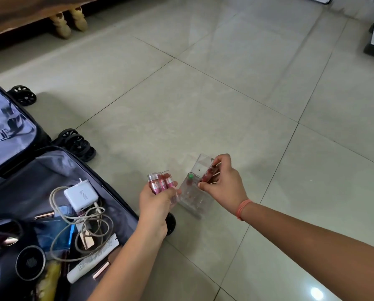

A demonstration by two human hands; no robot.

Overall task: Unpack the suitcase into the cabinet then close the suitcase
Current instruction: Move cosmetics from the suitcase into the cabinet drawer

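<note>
**Me:** Suitcase first, low on my left and lying open on the tiled floor. Both halves are lined in smooth grey fabric, and bar the floor itself it's the biggest thing around.

**Friend:** What's left in it?

**Me:** Plenty, all loose in the near half. There's a black hair dryer with a round grille and a white charger, blocky and matte. Its cable sits in slack loops, and a soft white squeeze tube lies by the rim. I'd judge the unpacking is far from done, and closing the case is a long way off.

**Friend:** And your hands?

**Me:** Both are over the floor, just right of the case. A clear, rigid plastic organiser, divided into cells, looks to stand on the tiles between them. My left hand has its fingers curled round a bundle of glossy pink tubes with clear caps. I hold them upright as a stock to draw from. My right hand pinches a dark red tube between thumb and fingertips at the organiser's edge, I think to slot it into a cell. A green-capped one already stands inside.

**Friend:** The cabinet?

**Me:** I can't say. Some wooden furniture on carved feet stands far off, but whether that's it I cannot tell.
</note>
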